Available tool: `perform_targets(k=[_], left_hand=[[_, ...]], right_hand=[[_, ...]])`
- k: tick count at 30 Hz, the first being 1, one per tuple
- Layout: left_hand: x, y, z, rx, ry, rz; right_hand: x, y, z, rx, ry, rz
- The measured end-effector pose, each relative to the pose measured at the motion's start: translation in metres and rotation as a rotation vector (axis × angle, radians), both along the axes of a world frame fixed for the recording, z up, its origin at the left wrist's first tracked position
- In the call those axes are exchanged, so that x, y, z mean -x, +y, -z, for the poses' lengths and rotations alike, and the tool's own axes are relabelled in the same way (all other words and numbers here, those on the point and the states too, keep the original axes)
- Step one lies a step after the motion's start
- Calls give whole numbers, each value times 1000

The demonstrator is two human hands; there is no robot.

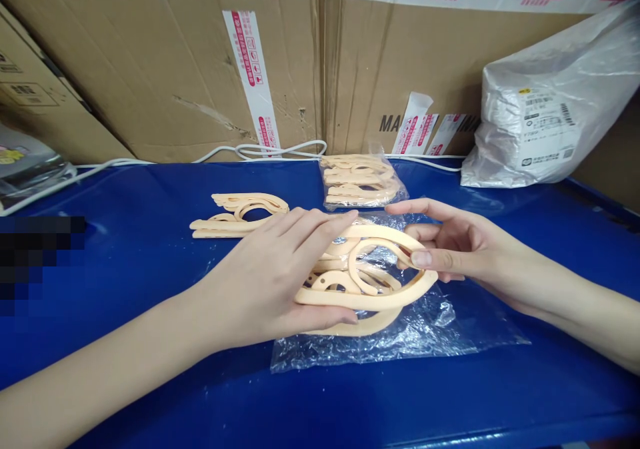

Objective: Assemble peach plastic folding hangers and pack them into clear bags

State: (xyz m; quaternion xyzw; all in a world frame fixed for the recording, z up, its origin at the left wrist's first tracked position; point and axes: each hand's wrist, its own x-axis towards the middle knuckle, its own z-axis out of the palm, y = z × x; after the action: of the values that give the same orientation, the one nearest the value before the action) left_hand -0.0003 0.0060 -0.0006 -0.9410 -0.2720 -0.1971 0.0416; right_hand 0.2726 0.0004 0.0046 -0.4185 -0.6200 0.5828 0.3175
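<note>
Over the loose plastic bag on the blue worktop, I see a cream folding hanger lying between the person's hands, which are both closed on it. The left hand comes in from the bag's left side, palm down, its fingers stretched across the hanger and its thumb along the near edge. The right hand, reaching in from the bag's right, pinches the curved end with its thumb in front, the index finger pointing out free. More hangers lie beneath on the bag; a wrapped pack sits just behind it.
</note>
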Motion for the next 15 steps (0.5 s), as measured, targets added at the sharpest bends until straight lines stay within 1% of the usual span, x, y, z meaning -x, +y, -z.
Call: perform_targets(k=[2,3,4,6,8,10,15], left_hand=[[0,0,0,-40,-5,11],[-1,-1,1,-59,-8,13],[-1,-1,1,-72,-9,9],[-3,-1,2,-91,-18,-2],[-5,-3,1,-106,-38,-9],[-8,-5,0,-125,-63,-1],[-14,-12,-3,-161,-98,4]], right_hand=[[-1,-3,0,-102,-64,-27],[-1,-5,0,-194,-119,-26],[-1,-8,1,-315,-190,-21],[0,-13,2,-604,-357,-22],[0,-17,3,-836,-498,-68],[1,-19,3,-939,-568,-123],[3,-18,4,-1016,-592,-149]])
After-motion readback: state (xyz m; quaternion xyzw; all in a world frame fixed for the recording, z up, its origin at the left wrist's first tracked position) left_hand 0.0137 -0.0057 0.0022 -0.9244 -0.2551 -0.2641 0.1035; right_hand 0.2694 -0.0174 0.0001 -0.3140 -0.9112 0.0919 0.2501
